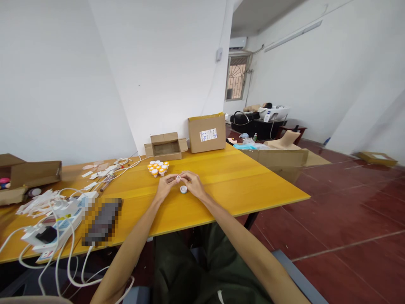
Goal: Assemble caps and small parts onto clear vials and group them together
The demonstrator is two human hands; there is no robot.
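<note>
My left hand [166, 185] and my right hand [191, 182] meet above the yellow table, fingertips pinched together. Between them is a small white piece [178, 177], too small for me to name. Just below the fingers a small round white part [183, 189] with a bluish lower edge rests on the wood, touched by neither hand. Beyond my left hand stands a tight cluster of several white-topped round pieces with orange bands [158, 167].
An open cardboard box [166, 147] and a closed, labelled carton [207, 134] stand at the table's back. On the left lie a power strip [68, 226] with tangled white cables, a blurred dark device [103, 221] and another open box [36, 173]. The table's right edge borders red floor.
</note>
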